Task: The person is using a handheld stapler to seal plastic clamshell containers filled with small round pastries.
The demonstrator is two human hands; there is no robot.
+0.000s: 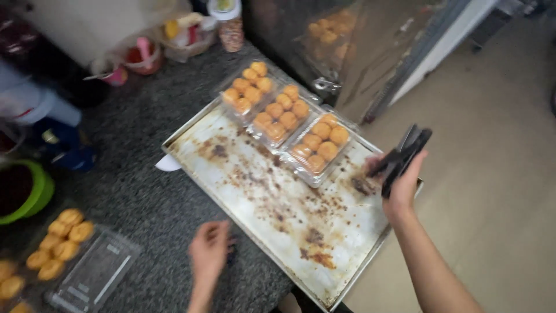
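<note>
My right hand [401,184] grips black tongs [405,152] over the right edge of a stained metal baking tray [272,203]. Three clear plastic boxes [315,148] filled with golden round pastries sit in a row along the tray's far side. My left hand [208,252] hovers low over the dark speckled counter [133,191], just left of the tray's near edge, fingers loosely curled with nothing in them.
An open clear box [92,272] with more pastries [61,240] lies at the lower left. A green bowl [29,194] sits at the left edge. Small cups and jars [142,55] crowd the back. Beige floor lies to the right.
</note>
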